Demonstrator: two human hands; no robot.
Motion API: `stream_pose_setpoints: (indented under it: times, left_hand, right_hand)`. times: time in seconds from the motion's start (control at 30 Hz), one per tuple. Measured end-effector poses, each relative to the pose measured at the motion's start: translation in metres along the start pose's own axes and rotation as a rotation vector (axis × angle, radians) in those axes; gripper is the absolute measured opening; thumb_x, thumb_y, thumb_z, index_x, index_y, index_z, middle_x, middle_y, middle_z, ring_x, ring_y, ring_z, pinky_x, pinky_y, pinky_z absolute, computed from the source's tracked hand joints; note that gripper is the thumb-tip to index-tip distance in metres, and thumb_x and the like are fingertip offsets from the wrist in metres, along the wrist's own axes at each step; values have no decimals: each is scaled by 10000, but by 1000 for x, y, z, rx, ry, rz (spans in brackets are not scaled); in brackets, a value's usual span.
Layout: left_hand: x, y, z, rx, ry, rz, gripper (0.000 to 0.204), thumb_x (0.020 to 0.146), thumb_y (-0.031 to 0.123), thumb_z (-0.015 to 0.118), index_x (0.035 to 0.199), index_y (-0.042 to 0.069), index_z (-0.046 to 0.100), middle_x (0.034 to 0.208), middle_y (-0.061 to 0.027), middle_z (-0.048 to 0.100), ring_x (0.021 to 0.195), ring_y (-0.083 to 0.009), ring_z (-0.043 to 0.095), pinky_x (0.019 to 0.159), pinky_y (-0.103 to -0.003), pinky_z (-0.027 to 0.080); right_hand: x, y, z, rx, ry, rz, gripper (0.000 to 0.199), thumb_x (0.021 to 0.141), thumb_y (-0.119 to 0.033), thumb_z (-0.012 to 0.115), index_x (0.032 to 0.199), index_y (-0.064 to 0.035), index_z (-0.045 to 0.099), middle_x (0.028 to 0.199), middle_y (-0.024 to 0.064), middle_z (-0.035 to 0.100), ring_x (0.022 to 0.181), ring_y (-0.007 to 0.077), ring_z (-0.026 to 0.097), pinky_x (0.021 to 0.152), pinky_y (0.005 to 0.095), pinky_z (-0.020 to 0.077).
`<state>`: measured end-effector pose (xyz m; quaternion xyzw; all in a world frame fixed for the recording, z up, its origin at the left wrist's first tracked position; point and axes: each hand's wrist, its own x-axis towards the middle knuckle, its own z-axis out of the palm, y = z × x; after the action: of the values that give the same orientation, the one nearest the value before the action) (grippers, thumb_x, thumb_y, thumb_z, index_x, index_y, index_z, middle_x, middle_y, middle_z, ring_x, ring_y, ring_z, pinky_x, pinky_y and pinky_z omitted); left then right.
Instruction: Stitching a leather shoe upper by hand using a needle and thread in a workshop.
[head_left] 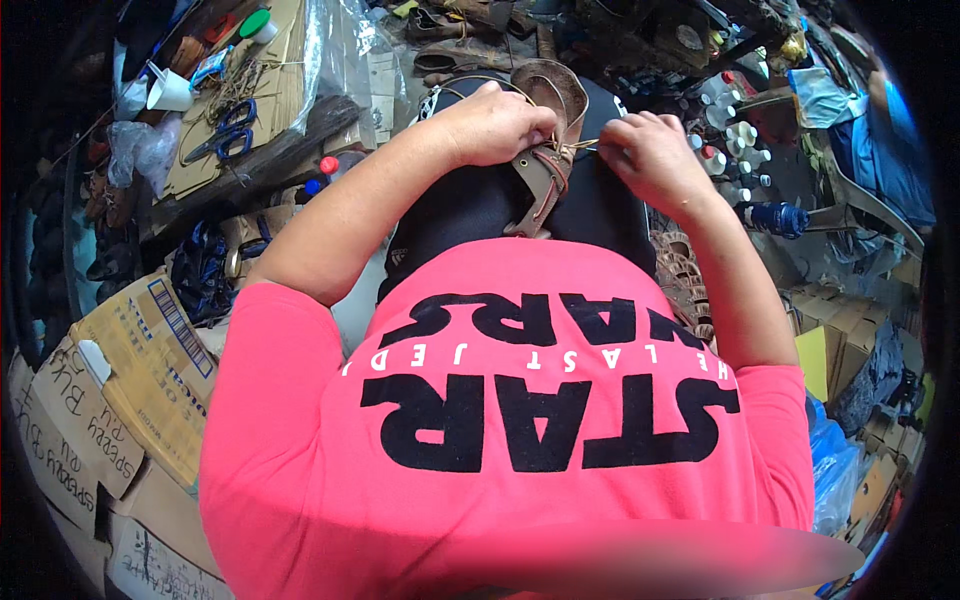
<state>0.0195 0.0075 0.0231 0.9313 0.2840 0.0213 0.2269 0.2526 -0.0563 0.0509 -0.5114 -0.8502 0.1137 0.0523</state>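
Your left hand (495, 125) is clenched on the brown leather sandal (553, 120), fingers curled over the top of the strap where it folds down. Your right hand (650, 150) is pinched shut on a thin pale thread (583, 146) — possibly a needle too, too small to tell. The thread runs taut from your fingertips into the strap end.

Step in hand, as I read it: hand-stitching the strap, mid-pull on a stitch. Next move likely calls for keeping the left hand firm so the strap doesn't twist, then pulling the thread straight out to seat the stitch — steady tension, no jerk, or the thread could cut the leather edge.

The sandal sits on your lap over the dark apron (480, 205), held up between both hands, just above the pink shirt (520, 450). The leather looks worn and tan-brown, strap doubled over with reddish stitching or trim near the fold; the sole curves away behind your left hand.

Around you: blue-handled scissors (232, 128) on cardboard to the left, small white bottles (735, 140) to the right, cardboard boxes (140, 360) at lower left.
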Motion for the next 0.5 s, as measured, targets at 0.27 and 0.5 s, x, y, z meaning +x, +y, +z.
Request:
stream_pose_setpoints:
  times: [0.27,0.5]
  left_hand:
    - [-10,-3,-9,59,50,63,66,880,168,540,910,138,590,797,-67,608,867,-255,594,793,-386,389]
    - [-88,-59,-27,139,174,-142,121,819,68,550,906,138,597,809,-70,617,806,-251,599,747,-365,429]
  right_hand:
    - [18,-13,14,-134,-28,-129,112,838,-120,531,932,-136,590,890,61,614,961,267,570,846,426,394]
    - [-22,31,13,-35,3,-42,131,744,-41,556,858,-106,565,832,89,569,891,306,533,791,402,418]
